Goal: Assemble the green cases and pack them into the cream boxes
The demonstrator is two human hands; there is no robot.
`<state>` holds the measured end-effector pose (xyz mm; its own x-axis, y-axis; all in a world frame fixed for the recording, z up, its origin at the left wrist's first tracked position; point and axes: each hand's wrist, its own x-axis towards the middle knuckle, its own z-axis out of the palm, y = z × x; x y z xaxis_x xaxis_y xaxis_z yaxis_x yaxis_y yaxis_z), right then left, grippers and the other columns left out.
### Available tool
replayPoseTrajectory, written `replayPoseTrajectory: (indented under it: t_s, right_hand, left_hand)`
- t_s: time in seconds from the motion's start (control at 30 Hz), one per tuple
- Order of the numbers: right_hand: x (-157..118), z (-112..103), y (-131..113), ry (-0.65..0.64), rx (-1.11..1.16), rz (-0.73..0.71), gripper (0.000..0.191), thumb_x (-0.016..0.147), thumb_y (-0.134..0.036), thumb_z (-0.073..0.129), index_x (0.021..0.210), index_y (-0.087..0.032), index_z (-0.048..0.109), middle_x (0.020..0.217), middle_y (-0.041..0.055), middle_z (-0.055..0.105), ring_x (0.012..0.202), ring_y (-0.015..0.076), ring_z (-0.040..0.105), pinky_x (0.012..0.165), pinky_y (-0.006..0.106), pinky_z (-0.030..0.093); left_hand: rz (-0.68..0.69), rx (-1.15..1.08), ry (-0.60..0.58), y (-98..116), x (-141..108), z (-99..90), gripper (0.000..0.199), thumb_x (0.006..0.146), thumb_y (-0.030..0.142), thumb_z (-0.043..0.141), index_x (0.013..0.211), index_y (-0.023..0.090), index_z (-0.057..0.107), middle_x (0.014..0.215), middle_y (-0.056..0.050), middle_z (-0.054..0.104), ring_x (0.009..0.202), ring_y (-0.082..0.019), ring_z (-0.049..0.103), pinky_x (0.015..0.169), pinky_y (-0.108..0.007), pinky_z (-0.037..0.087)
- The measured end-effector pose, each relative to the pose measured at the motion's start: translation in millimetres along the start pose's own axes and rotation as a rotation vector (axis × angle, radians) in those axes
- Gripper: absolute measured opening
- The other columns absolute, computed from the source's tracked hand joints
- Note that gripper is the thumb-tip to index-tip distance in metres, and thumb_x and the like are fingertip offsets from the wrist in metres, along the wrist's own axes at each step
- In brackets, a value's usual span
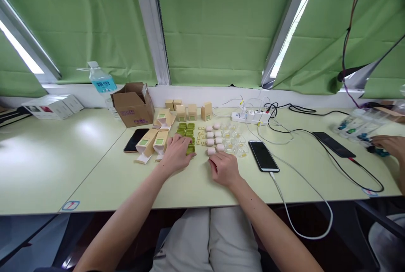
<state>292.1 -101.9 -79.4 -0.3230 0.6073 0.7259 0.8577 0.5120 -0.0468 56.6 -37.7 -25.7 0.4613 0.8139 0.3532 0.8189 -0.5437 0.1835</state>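
Observation:
Over the small green square boxes (pixel 181 131), my left hand (pixel 177 153) lies with its fingers apart, thumb and forefinger on either side of the nearest ones. My right hand (pixel 225 168) rests curled on the table, just short of the pale pink cylinders (pixel 210 142); nothing shows in its fingers. Tiny yellowish pieces (pixel 201 137) lie between the green boxes and the pink cylinders. Small clear plastic pieces (pixel 234 141) stand in rows right of the cylinders. Opened cardboard cartons (pixel 147 142) lie left of my left hand, and closed small cartons (pixel 192 112) stand behind.
A brown cardboard box (pixel 134 105), a water bottle (pixel 103 82) and a dark phone (pixel 135 140) are at the left. A charging phone (pixel 263 156), a power strip (pixel 253 116) and loose cables are at the right. Another person's hand (pixel 390 144) is at the far right.

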Motion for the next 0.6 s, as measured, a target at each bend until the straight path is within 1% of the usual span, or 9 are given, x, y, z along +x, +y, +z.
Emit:
replayPoseTrajectory:
  t_s: [0.1,0.2,0.27,0.33,0.4,0.47,0.53,0.6]
  right_hand:
    - [4,-3,6,0.035,-0.023,0.036,0.024,0.099,-0.017,0.06,0.077,-0.019,0.071,0.072,0.0044,0.071,0.07,0.0182,0.057,0.066,0.035,0.032]
    - [19,-9,13,0.036,-0.038,0.129,0.022,0.097,-0.015,0.061,0.081,-0.02,0.075,0.075,0.0046,0.074,0.075,0.0195,0.058,0.066,0.035,0.033]
    - [37,-12,15,-0.032,-0.071,0.208,0.02,0.097,-0.016,0.062,0.085,-0.02,0.078,0.08,0.0059,0.076,0.083,0.0222,0.06,0.067,0.035,0.034]
    - [58,-11,14,-0.161,-0.115,0.236,0.021,0.097,-0.017,0.063,0.09,-0.02,0.082,0.089,0.0088,0.079,0.095,0.026,0.061,0.075,0.037,0.039]
    - [79,-5,9,-0.296,-0.166,0.236,0.02,0.095,-0.018,0.065,0.094,-0.019,0.085,0.098,0.0124,0.081,0.106,0.0297,0.061,0.086,0.04,0.041]
    - [93,5,2,-0.391,-0.212,0.216,0.02,0.09,-0.018,0.069,0.101,-0.017,0.087,0.109,0.0162,0.08,0.116,0.033,0.059,0.093,0.043,0.039]
    - [100,16,-5,-0.441,-0.252,0.213,0.023,0.088,-0.02,0.072,0.104,-0.014,0.087,0.115,0.0207,0.078,0.12,0.0349,0.058,0.098,0.044,0.038]
    - [102,26,-10,-0.46,-0.275,0.223,0.023,0.089,-0.018,0.071,0.104,-0.012,0.087,0.115,0.0234,0.077,0.119,0.0355,0.057,0.099,0.045,0.036]
  left_hand:
    - [0.052,0.031,-0.021,-5,-4,4.3,0.036,0.092,0.034,0.078,0.123,0.022,0.067,0.124,-0.014,0.078,0.13,-0.042,0.058,0.104,-0.054,0.041]
    - [0.04,0.034,-0.042,-11,-5,11.4,0.035,0.09,0.026,0.074,0.125,0.022,0.066,0.124,-0.015,0.077,0.13,-0.042,0.057,0.102,-0.054,0.041]
    - [0.039,0.006,-0.045,-14,-4,16.8,0.035,0.088,0.021,0.072,0.123,0.022,0.067,0.122,-0.016,0.077,0.127,-0.043,0.058,0.1,-0.055,0.041]
    - [0.055,-0.058,-0.02,-16,-2,20.8,0.035,0.087,0.02,0.072,0.121,0.023,0.067,0.12,-0.017,0.077,0.124,-0.043,0.058,0.099,-0.056,0.042]
    - [0.067,-0.147,0.053,-18,-1,21.1,0.037,0.086,0.022,0.074,0.123,0.024,0.068,0.121,-0.016,0.077,0.124,-0.044,0.058,0.099,-0.058,0.044]
    - [0.055,-0.233,0.176,-18,1,16.8,0.042,0.086,0.025,0.076,0.127,0.026,0.068,0.125,-0.016,0.075,0.126,-0.044,0.057,0.103,-0.06,0.045]
    - [0.023,-0.296,0.315,-17,4,8.2,0.043,0.087,0.027,0.076,0.13,0.027,0.068,0.128,-0.015,0.072,0.127,-0.042,0.058,0.109,-0.061,0.047]
    - [0.002,-0.352,0.417,-15,11,-2.1,0.042,0.088,0.027,0.075,0.13,0.026,0.069,0.131,-0.015,0.069,0.128,-0.039,0.059,0.114,-0.059,0.049]
